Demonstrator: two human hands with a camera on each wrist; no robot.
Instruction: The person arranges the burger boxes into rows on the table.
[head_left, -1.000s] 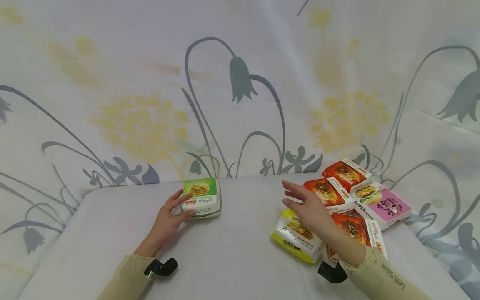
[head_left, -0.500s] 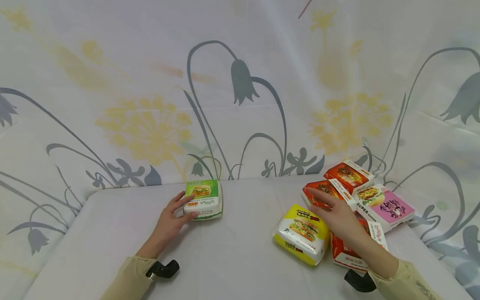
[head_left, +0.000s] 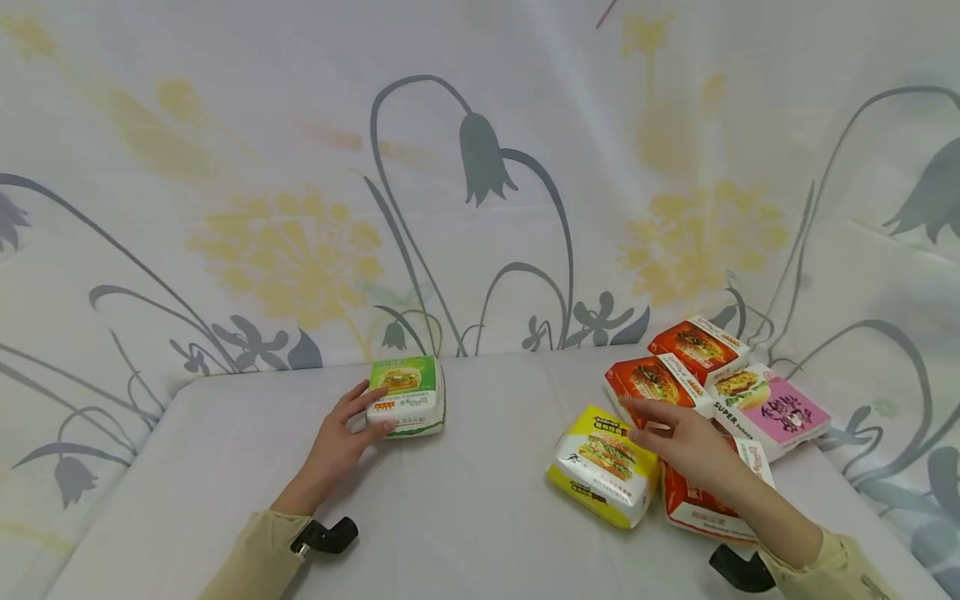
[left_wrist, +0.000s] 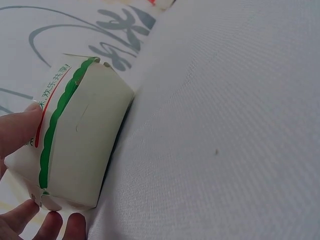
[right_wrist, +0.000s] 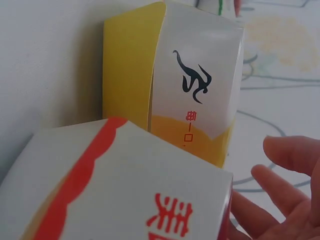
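My left hand (head_left: 337, 442) holds a green and white burger box (head_left: 405, 404) at its left end. In the left wrist view the thumb lies on the printed face of this box (left_wrist: 85, 130), with the other fingers round its end. My right hand (head_left: 690, 446), fingers loosely bent and holding nothing, hovers over a red burger box (head_left: 701, 504), partly covering it. Its fingertips overlap the corner of a yellow and white burger box (head_left: 603, 467). In the right wrist view the right hand (right_wrist: 285, 195) is beside the red and white box (right_wrist: 115, 185), apart from the yellow one.
Behind the right hand lie two more red burger boxes (head_left: 648, 379) (head_left: 697, 346) and a pink and white burger box (head_left: 772, 412), bunched together. A white cloth covers the table (head_left: 480, 517). A flower-printed curtain (head_left: 300, 167) rises along the back and sides.
My right hand has moved right and toward me, from over the yellow box to over the near red box. The left hand has stayed on the green box.
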